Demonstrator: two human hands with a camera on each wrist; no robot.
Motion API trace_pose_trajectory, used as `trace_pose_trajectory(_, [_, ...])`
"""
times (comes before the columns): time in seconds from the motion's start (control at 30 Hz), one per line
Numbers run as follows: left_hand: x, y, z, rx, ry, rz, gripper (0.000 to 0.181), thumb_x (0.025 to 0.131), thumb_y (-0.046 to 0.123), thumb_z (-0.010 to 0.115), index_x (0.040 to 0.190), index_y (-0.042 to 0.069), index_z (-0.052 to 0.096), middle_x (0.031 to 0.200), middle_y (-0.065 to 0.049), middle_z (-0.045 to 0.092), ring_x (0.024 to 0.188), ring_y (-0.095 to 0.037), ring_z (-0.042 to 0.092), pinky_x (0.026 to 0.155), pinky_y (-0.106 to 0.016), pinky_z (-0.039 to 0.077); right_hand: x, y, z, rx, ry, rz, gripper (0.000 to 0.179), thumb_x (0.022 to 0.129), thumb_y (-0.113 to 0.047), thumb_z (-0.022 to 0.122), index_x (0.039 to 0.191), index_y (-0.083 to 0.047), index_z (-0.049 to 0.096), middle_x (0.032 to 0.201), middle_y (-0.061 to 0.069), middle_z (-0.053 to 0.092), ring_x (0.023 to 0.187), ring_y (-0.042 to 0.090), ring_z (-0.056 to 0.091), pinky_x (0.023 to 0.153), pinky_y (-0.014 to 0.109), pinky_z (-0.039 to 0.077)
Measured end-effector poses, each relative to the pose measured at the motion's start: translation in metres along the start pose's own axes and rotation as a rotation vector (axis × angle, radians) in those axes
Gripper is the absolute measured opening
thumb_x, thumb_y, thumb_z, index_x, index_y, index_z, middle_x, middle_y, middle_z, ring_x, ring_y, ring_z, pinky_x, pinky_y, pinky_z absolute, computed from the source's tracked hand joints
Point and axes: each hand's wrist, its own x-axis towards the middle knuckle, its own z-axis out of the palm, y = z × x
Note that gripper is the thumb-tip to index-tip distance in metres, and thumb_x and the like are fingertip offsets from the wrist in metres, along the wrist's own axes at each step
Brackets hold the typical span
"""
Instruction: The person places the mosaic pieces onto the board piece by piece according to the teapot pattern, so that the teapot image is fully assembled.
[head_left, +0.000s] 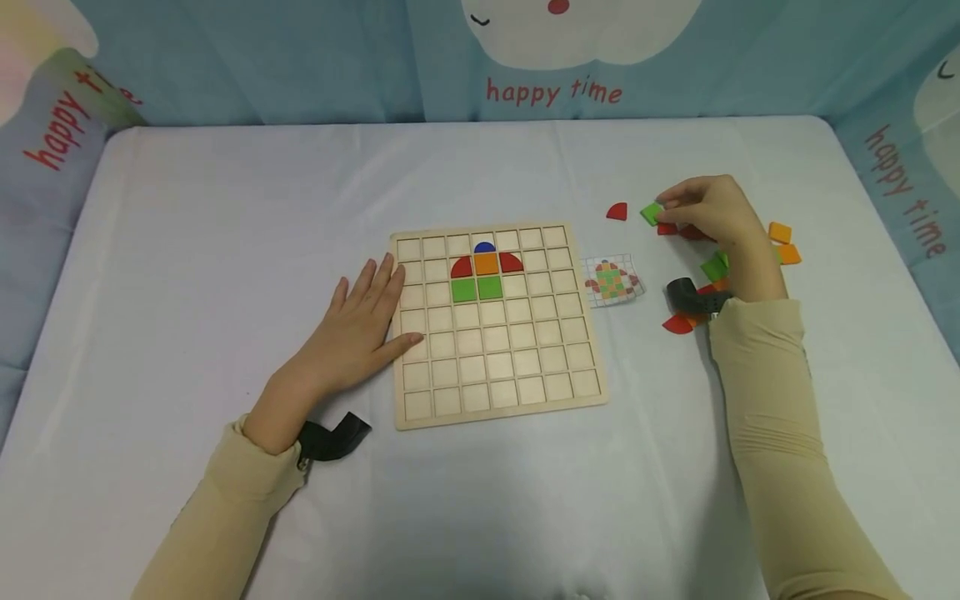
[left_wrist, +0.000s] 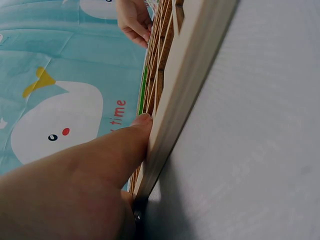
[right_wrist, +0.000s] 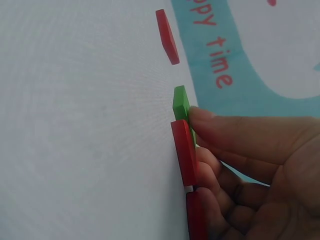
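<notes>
A wooden grid board point(head_left: 501, 402) lies on the table, with a few tiles set in its upper cells: a blue half-round point(head_left: 485, 247), an orange square point(head_left: 487, 263), red quarter-rounds point(head_left: 462, 267) on either side and green squares point(head_left: 490, 287) below. My left hand point(head_left: 348, 340) rests on the board's left edge, fingers spread and thumb over the rim. To the upper right, my right hand point(head_left: 712, 208) pinches a green square tile point(right_wrist: 180, 102) between thumb and fingertips at table height. Red tiles point(right_wrist: 185, 152) lie close under those fingers.
A small printed pattern card point(head_left: 613, 281) lies against the board's right side. One red quarter-round point(head_left: 617, 212) sits left of the right hand. More loose tiles, orange point(head_left: 780, 232), green point(head_left: 715, 267) and red point(head_left: 678, 323), are scattered around the right wrist, partly hidden by it.
</notes>
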Motion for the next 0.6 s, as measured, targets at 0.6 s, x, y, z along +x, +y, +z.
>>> trace_pose_trajectory(0.6, [0.0004,0.0022,-0.0024,-0.006,-0.012,-0.002,0.082,0.098,0.046,0.044,0.151,0.002,-0.002,0.156,-0.013,-0.012,0.142,-0.029,-0.014,0.110,-0.055,-0.006,-0.0030,-0.0076,0.0057,-0.073,-0.032,-0.053,0.042,0.088,-0.027,0.068,0.122,-0.004,0.060,0.098,0.003,0.057,0.081,0.018,0.048,0.064,0.023,0.042])
